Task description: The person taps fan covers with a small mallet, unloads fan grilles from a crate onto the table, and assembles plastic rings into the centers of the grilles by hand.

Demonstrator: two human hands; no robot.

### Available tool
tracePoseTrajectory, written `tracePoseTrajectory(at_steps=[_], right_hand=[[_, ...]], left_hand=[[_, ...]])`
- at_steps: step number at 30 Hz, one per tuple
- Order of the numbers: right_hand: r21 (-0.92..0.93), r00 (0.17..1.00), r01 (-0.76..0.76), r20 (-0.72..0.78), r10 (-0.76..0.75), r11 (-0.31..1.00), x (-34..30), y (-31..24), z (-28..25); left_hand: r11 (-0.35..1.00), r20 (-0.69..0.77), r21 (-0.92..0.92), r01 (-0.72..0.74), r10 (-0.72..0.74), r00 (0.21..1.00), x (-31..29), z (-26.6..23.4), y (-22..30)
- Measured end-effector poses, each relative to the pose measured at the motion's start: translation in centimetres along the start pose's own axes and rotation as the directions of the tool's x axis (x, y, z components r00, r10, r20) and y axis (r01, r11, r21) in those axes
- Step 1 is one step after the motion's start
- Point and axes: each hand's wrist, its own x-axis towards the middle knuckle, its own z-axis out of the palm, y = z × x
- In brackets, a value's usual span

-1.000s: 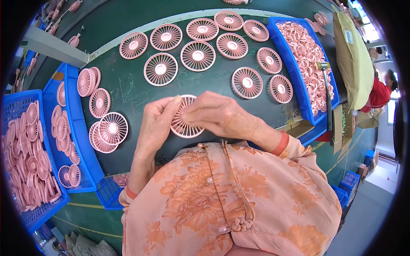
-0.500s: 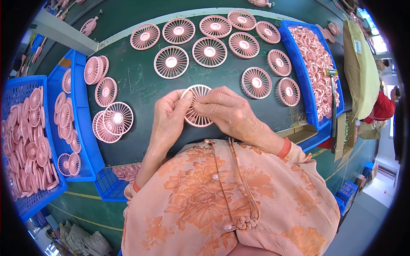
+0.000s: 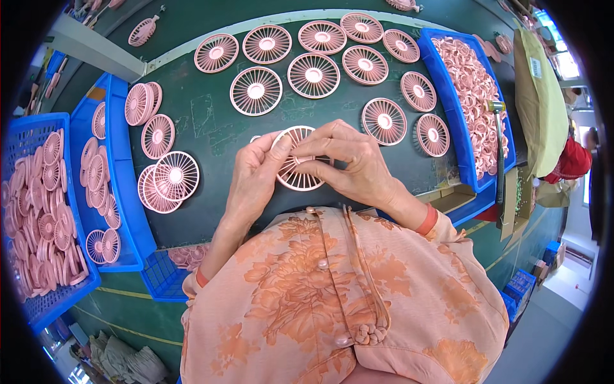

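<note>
My left hand (image 3: 251,176) grips the left rim of a pink round fan grille (image 3: 308,181), with the thumb on its face. Over the grille's middle, my right hand (image 3: 358,163) has its thumb and fingertips closed around its centre. Whatever they pinch is mostly hidden by the fingers. Several similar spoked grilles (image 3: 256,91) lie flat on the dark green table (image 3: 211,137), beyond my hands and to both sides. Nearest on the left, two grilles overlap, the upper grille (image 3: 177,176) lying partly over the other.
On the right stands a blue tray (image 3: 462,144) full of small pink ring-like parts, with a hammer (image 3: 497,128) across its edge. At left are a blue bin (image 3: 131,211) and a blue basket (image 3: 61,121), both holding grilles. Handheld fan bodies (image 3: 143,31) lie on the far green surface.
My right hand has rolled and its fingers have arched up, showing more of the grille. The left keeps its hold. Fan parts on the far surface have shifted right.
</note>
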Motion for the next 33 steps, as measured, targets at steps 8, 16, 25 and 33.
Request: tracePoseTrajectory(at_steps=[8,16,25,33], right_hand=[[-0.096,0.988,0.045,-0.141,-0.058,0.994,0.3,0.3,-0.4],[0.642,0.836,-0.529,0.281,0.471,0.555,-1.5,-0.4,0.4],[0.722,0.785,-0.581,0.377,0.492,0.375,-2.1,0.2,0.4],[0.434,0.902,-0.417,0.088,0.423,0.798,-1.3,-0.5,-0.2]], left_hand=[[0.996,0.067,-0.038,-0.086,0.088,0.994,-0.5,0.6,0.3],[0.994,0.106,0.034,-0.099,0.095,0.990,-1.1,0.9,0.6],[0.992,0.197,0.069,-0.105,0.089,0.976,-1.7,0.9,0.3],[0.987,0.038,-0.030,-0.157,0.158,0.987,-1.3,1.8,-1.2]])
